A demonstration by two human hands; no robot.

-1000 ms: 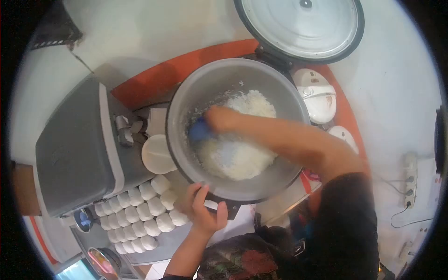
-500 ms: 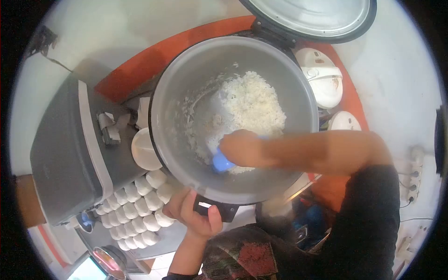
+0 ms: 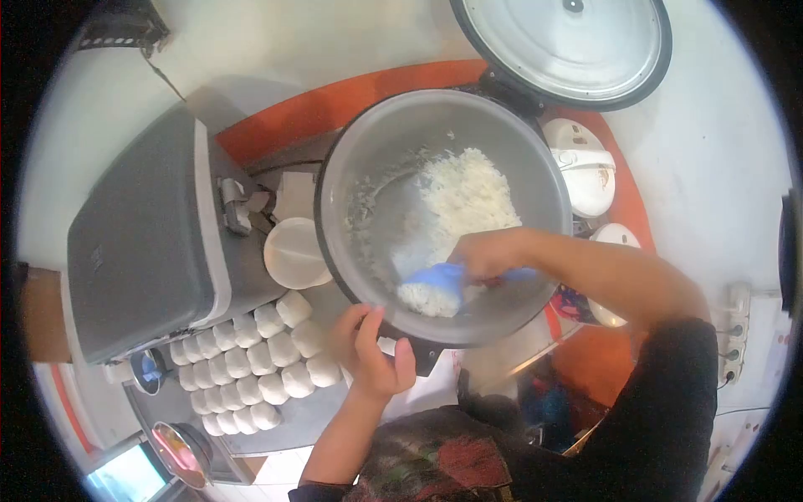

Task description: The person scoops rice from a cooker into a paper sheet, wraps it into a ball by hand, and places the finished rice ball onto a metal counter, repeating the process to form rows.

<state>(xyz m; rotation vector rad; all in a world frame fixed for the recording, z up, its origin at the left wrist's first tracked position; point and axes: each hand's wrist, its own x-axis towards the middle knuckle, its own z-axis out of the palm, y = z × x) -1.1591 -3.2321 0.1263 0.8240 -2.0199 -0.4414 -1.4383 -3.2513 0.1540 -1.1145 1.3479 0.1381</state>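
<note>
A large rice cooker pot [image 3: 355, 146] stands in the middle with its lid [image 3: 577, 50] raised. Cooked white rice [image 3: 468, 197] is heaped on the pot's far right side, and loose grains stick to the grey wall. My right hand [image 3: 493, 253] reaches in and is wrapped round the handle of a blue rice scoop [image 3: 443, 276]. A lump of rice fills the scoop's bowl, which is near the pot's front rim. My left hand [image 3: 372, 356] is beside the front handle [image 3: 428, 356], thumb and fingers apart, with fingertips close to the rim.
Rows of rounded white bundles [image 3: 261, 356] lie on the counter at left. Behind them are a grey cooler box [image 3: 142, 234] and a round white container [image 3: 297, 251]. White-lidded vessels [image 3: 581, 167] stand right of the pot. A bowl with pink contents [image 3: 180, 452] is at lower left.
My right hand has drawn the scoop toward the front rim, and rice now shows in it. My left hand's fingers have spread at the handle. The view has shifted, so the pot appears lower.
</note>
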